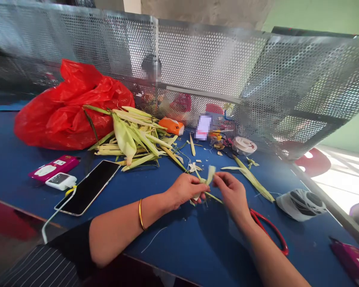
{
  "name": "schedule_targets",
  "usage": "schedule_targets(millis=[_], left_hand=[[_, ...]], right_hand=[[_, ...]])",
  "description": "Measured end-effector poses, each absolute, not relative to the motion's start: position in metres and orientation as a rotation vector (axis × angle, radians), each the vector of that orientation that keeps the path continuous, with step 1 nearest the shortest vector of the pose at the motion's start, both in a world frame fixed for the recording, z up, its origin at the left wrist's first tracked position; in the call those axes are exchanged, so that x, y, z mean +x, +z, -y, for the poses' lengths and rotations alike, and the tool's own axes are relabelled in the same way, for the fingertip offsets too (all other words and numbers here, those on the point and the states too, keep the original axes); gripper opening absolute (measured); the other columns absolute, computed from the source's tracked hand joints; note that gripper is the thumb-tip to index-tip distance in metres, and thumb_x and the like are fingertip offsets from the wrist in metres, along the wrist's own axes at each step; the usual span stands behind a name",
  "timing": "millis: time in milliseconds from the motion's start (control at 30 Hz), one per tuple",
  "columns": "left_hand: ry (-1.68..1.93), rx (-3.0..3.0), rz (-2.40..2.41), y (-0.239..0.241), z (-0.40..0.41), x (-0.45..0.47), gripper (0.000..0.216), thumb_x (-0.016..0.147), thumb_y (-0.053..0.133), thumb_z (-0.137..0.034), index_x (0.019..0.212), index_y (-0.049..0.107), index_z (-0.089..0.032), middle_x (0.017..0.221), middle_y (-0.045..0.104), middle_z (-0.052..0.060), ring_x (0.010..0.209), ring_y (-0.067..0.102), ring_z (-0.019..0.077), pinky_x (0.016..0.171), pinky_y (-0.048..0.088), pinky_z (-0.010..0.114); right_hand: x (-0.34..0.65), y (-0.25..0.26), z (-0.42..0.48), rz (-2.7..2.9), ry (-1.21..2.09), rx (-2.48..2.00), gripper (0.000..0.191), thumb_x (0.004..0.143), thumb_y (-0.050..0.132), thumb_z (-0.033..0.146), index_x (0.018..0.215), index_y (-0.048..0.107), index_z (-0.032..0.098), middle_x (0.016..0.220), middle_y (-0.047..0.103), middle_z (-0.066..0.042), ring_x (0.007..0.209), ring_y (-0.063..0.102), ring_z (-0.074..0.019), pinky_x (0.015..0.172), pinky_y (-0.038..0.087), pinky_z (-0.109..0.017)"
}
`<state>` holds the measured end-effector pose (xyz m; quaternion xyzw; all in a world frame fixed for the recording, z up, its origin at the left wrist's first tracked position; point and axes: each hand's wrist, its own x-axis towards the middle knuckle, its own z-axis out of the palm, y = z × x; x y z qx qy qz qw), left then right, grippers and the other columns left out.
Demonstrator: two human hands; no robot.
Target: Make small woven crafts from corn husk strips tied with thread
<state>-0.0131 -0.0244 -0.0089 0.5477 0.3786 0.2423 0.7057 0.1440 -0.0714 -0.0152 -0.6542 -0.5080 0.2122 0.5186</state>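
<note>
My left hand (187, 189), with a gold bangle at the wrist, is closed on a pale green corn husk (211, 175) above the blue table. My right hand (230, 191) is close beside it, thumb and fingers pinched at the husk's upper edge. A thin green stalk sticks out below my fingers. To the right lies a longer bundle of corn husk (254, 181). Beyond my left hand is a pile of loose corn husks (140, 139). A red curved handle (271, 229) shows beside my right forearm, its other part hidden.
A red plastic bag (74, 107) stands at the back left. Nearer are a phone (91, 187), a white plug (60, 181) and a magenta power strip (54, 167). White thread spool (300, 204) and tape roll (244, 145) are at right. A perforated metal screen (197, 59) borders the table.
</note>
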Motion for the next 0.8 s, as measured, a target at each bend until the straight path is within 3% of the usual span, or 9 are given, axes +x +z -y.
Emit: schedule_targets(millis=[67,133,200,300,433,667,800], left_hand=[[0.629,1.134,-0.870,-0.009,0.021,-0.013,0.027,0.068,0.076,-0.037,0.072,0.070,-0.011,0.059,0.063,0.001,0.049,0.055,0.0086,0.050,0.041,0.021],[0.727,1.063,-0.885,-0.011,0.018,-0.013,0.031,0.066,0.077,-0.040,0.075,0.071,-0.011,0.061,0.064,0.002,0.052,0.056,0.0090,0.051,0.040,0.021],[0.814,1.030,-0.892,-0.013,0.016,-0.013,0.035,0.063,0.079,-0.043,0.072,0.070,-0.010,0.061,0.064,0.002,0.053,0.055,0.0089,0.053,0.041,0.022],[0.903,1.062,-0.904,-0.015,0.017,-0.012,0.039,0.064,0.079,-0.047,0.063,0.067,-0.010,0.057,0.061,0.001,0.050,0.049,0.0076,0.051,0.039,0.021],[0.887,1.049,-0.940,-0.017,0.021,-0.010,0.038,0.067,0.077,-0.046,0.058,0.061,-0.012,0.052,0.056,-0.002,0.043,0.044,0.0066,0.043,0.034,0.021],[0.891,0.956,-0.890,-0.019,0.015,-0.011,0.039,0.063,0.080,-0.046,0.057,0.062,-0.012,0.053,0.059,0.000,0.046,0.050,0.0087,0.047,0.040,0.023],[0.912,0.873,-0.896,-0.013,0.011,-0.015,0.033,0.058,0.085,-0.038,0.065,0.067,-0.011,0.059,0.062,0.002,0.052,0.054,0.0093,0.051,0.043,0.022]], right_hand=[[0.143,-0.008,0.079,1.287,0.045,-1.582,0.026,0.082,0.061,0.046,0.080,0.064,0.020,0.078,0.063,-0.005,0.074,0.056,-0.0201,0.072,0.040,-0.033],[0.137,-0.002,0.087,1.420,-0.127,-1.538,0.026,0.086,0.058,0.043,0.071,0.063,0.021,0.071,0.062,-0.004,0.071,0.055,-0.0194,0.074,0.039,-0.034],[0.127,-0.004,0.092,1.558,0.080,-1.533,0.032,0.087,0.057,0.045,0.065,0.063,0.022,0.063,0.059,-0.003,0.063,0.052,-0.0173,0.066,0.038,-0.031],[0.108,-0.016,0.087,1.460,0.688,-1.555,0.044,0.083,0.057,0.055,0.058,0.061,0.020,0.055,0.057,-0.002,0.053,0.047,-0.0149,0.053,0.033,-0.028],[0.092,-0.028,0.077,1.101,1.146,-1.411,0.046,0.068,0.068,0.061,0.055,0.062,0.017,0.053,0.057,-0.003,0.053,0.049,-0.0152,0.056,0.039,-0.029],[0.090,-0.020,0.087,1.079,1.196,-1.308,0.029,0.070,0.063,0.040,0.052,0.054,0.020,0.054,0.050,0.001,0.057,0.043,-0.0132,0.059,0.035,-0.026],[0.090,-0.017,0.090,1.231,1.263,-1.286,0.027,0.072,0.062,0.038,0.055,0.054,0.019,0.055,0.047,0.002,0.057,0.041,-0.0126,0.058,0.033,-0.026]])
